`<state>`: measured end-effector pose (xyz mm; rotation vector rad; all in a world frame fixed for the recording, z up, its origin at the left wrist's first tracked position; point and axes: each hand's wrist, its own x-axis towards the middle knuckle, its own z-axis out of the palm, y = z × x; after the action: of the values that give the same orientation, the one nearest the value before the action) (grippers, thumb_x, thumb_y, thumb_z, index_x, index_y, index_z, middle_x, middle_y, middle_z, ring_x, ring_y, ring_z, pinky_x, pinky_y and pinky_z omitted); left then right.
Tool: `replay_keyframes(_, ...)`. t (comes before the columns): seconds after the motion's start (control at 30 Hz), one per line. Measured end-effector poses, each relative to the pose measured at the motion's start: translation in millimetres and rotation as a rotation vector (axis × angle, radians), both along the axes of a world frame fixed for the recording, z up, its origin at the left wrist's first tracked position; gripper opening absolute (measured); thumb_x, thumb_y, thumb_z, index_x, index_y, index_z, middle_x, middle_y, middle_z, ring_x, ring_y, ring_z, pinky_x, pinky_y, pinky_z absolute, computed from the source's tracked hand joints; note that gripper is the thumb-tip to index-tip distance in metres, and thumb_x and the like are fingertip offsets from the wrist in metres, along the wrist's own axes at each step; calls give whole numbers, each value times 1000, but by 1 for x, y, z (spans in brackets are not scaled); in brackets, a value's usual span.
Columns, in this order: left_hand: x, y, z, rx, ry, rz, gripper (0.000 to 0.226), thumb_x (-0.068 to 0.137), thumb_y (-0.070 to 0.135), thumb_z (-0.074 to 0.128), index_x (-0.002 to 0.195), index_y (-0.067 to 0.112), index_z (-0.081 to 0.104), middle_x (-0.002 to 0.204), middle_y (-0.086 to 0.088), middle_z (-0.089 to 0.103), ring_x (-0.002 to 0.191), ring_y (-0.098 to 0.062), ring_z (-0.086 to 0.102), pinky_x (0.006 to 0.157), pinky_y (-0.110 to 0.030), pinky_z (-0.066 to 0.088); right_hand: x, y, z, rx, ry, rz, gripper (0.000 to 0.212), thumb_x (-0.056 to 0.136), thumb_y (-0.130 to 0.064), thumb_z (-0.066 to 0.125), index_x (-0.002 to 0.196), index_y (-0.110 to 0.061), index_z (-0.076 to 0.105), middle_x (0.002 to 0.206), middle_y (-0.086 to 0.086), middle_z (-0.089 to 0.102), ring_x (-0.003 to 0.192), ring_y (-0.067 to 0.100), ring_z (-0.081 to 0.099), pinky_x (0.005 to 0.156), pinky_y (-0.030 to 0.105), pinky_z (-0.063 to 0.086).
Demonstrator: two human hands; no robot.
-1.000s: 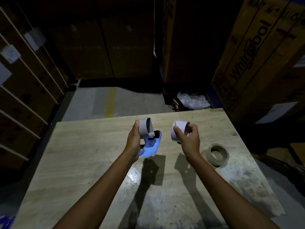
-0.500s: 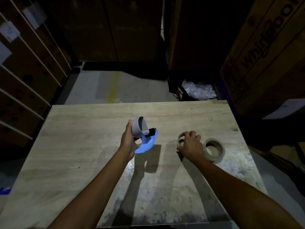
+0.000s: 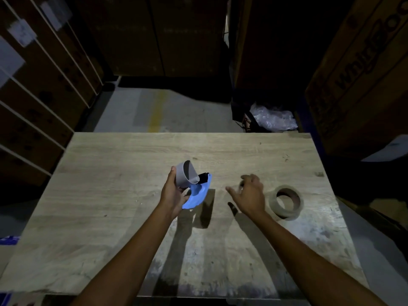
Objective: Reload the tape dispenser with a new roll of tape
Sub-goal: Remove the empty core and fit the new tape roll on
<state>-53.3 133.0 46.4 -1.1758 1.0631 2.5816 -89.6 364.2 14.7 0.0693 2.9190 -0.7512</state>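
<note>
Left to right. The left hand [image 3: 174,196], fingers curled and thumb on top, holds the tape dispenser [image 3: 194,188] clear of the table [image 3: 123,173]: a blue plastic body carrying a grey hub [image 3: 185,176] at its 11 o'clock end and a black part at 2 o'clock. The dispenser is judged light and stiff; the grip across the blue handle looks secure. At 3 o'clock from it the right hand [image 3: 248,196] hovers low over the table, fingers loosely spread and holding nothing; a pale ring, seemingly the spent core [image 3: 241,184], shows at its 12 o'clock edge, partly hidden. Just beside that hand, at its 3 o'clock, the new roll of tape [image 3: 286,202] lies flat on the table. The roll is judged rigid and fairly light, its outer wrap smooth; it is best pinched through the open centre and across the rim. Compared with half a second ago, the right hand has opened and drawn away from the core; a second ago it held the core in the air.
</note>
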Motion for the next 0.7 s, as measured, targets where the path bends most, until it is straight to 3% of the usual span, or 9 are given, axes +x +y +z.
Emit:
replay_keyframes(0.07, -1, 2, -3, 42, 5, 22, 63, 94, 52, 52, 142, 12, 45, 137, -18, 53, 118, -31, 58, 75, -43, 55, 12, -27, 14, -308, -117, -73, 65, 81, -60, 65, 128, -16, 52, 121, 9, 59, 108, 23, 58, 88, 33, 46)
replay_keyframes(0.13, -1, 4, -5, 74, 18, 19, 60, 96, 48, 50, 142, 10, 47, 136, -18, 55, 118, -32, 57, 89, -48, 51, 23, -55, 28, -666, -345, -177, 56, 83, -53, 67, 124, -19, 52, 113, 7, 63, 98, 22, 64, 83, 38, 54)
replay_keyframes(0.2, 3, 4, -7, 145, 49, 5, 54, 97, 43, 48, 136, 7, 54, 128, -19, 62, 113, -36, 59, 98, -52, 46, 30, -77, 34, -830, -426, -202, 41, 86, -43, 68, 116, -18, 54, 110, 7, 66, 95, 22, 67, 83, 41, 57)
replay_keyframes(0.3, 12, -8, -11, 219, 65, 32, 39, 99, 33, 44, 117, 5, 65, 117, -19, 68, 109, -40, 61, 96, -58, 45, 37, -93, 34, -837, -419, -164, 44, 86, -19, 70, 124, -14, 49, 114, 10, 67, 94, 24, 68, 76, 38, 58)
replay_keyframes(0.4, 20, -27, -17, 182, 43, 14, 33, 100, 24, 44, 126, 7, 58, 129, -21, 61, 118, -44, 56, 101, -63, 43, 44, -98, 28, -684, -363, -125, 48, 84, -3, 59, 129, -15, 46, 113, 11, 67, 91, 29, 68, 72, 43, 60)
replay_keyframes(0.5, 27, -42, -18, -199, -31, -139, 33, 98, 6, 43, 127, 16, 56, 117, -19, 64, 93, -35, 66, 71, -45, 59, 49, -104, 23, -437, -259, -76, 48, 83, -5, 55, 130, -14, 48, 109, 14, 67, 85, 29, 63, 67, 35, 50)
replay_keyframes(0.57, 35, -52, -24, -555, -23, -244, 32, 96, 6, 48, 123, 19, 61, 107, -17, 68, 74, -23, 69, 58, -32, 56, 50, -112, 23, -285, -205, -58, 53, 86, -8, 52, 138, -15, 43, 107, 16, 66, 87, 33, 62, 64, 30, 39)
replay_keyframes(0.63, 46, -63, -37, -886, 59, -357, 27, 95, 13, 58, 120, 19, 64, 113, -13, 69, 83, -19, 70, 64, -27, 58, 51, -118, 25, -188, -162, -25, 56, 88, -10, 50, 142, -16, 38, 105, 17, 66, 91, 37, 62, 65, 31, 37)
replay_keyframes(0.7, 55, -71, -44, -1075, 133, -488, 38, 90, 19, 68, 127, 18, 61, 121, -7, 66, 100, -20, 67, 77, -25, 58, 50, -125, 24, -104, -115, 32, 57, 90, -10, 48, 145, -18, 35, 104, 16, 68, 89, 36, 62, 65, 32, 38)
